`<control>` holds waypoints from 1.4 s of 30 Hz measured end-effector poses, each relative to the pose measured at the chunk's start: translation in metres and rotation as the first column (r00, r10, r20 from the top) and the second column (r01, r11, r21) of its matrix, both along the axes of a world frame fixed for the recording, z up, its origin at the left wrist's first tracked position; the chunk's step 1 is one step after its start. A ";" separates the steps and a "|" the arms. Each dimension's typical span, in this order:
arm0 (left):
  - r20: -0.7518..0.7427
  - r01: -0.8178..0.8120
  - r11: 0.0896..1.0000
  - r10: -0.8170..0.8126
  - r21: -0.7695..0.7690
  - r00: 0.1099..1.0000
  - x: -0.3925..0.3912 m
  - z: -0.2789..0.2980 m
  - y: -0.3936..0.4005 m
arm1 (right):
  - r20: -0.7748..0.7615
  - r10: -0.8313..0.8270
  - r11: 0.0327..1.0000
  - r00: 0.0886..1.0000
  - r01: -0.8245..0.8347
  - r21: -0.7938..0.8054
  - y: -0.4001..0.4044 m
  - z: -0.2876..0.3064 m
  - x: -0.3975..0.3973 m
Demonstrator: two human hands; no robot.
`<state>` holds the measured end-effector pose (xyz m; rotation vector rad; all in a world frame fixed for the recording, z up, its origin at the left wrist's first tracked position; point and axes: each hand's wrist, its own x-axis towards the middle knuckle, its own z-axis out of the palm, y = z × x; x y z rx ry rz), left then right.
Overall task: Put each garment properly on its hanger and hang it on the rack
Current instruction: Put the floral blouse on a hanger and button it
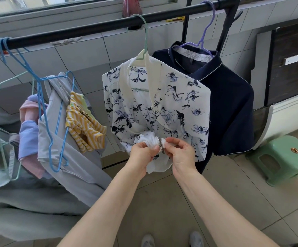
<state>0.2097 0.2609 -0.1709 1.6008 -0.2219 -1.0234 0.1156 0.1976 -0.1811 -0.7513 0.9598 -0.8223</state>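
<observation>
The floral blouse (155,107) and navy top (230,104) above the hands already hang on the rack (84,31), while the left hand (142,154) and right hand (180,152) pinch its zipper (162,144); the loose garments (59,125) to their left remain.

Two hands work at the near middle: the left hand (143,152) and the right hand (180,152). One black rack bar (84,32) crosses the far side. Two hung garments sit right of centre: one floral blouse (162,111) and one navy top (232,107). One green stool (283,157) stands at the right. Two shoes (173,240) show at the near edge
</observation>
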 end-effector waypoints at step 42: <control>0.215 0.009 0.992 -0.037 0.127 0.976 0.024 -0.017 0.012 | -0.851 -0.008 0.412 0.526 -0.773 -0.482 -0.002 -0.012 0.010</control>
